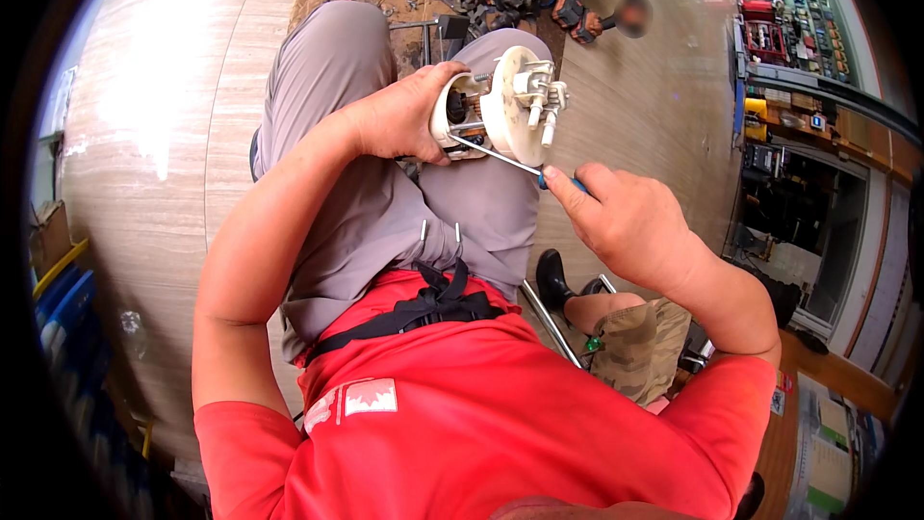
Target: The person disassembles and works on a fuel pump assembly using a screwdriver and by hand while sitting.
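Observation:
Above my knees, my left hand (409,116) is wrapped round the body of a fuel pump module (517,101), a white plastic unit with a round flange and pipe stubs facing right. Dark parts and a metal rod show in the gap between its body and flange. My right hand (621,217) grips a screwdriver (500,156) by its blue handle, which is mostly hidden in my fingers. The long metal shaft slants up and left below the flange. Its tip reaches the white body near my left fingers; I cannot tell what exactly it touches.
Beyond my knees, tools and dark parts (505,0) lie on a brown mat, with a cordless power tool (577,17) to their right. Another person's leg (597,313) and black shoe are close by on my right. Shelves of small goods (789,10) stand far right.

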`<action>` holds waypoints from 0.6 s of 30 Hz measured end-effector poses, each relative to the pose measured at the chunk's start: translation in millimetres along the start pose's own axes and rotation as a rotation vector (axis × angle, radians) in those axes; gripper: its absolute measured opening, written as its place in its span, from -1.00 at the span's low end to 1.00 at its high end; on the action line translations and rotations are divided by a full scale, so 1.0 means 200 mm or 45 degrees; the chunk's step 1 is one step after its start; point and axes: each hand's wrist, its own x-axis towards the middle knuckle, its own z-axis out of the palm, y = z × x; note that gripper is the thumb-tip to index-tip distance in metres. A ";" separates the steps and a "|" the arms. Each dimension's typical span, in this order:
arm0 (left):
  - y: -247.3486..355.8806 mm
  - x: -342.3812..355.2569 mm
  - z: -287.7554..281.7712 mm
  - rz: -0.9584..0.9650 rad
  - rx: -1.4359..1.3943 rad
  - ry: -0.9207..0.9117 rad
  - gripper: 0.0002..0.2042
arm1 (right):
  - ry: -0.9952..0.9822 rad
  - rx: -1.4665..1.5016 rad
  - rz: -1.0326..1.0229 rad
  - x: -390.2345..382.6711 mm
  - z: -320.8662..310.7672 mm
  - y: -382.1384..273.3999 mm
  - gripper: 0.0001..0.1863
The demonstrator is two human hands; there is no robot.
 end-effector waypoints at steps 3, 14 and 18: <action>-0.02 0.00 0.00 -0.011 -0.009 -0.005 0.03 | 0.057 -0.140 -0.053 0.01 -0.01 -0.01 -0.52; 0.01 0.00 -0.01 -0.053 0.026 -0.042 0.07 | 0.122 -0.397 -0.121 0.01 -0.04 -0.09 -0.53; 0.01 0.00 -0.01 -0.067 0.027 -0.057 0.07 | -0.065 0.111 0.047 0.02 -0.08 -0.05 -0.56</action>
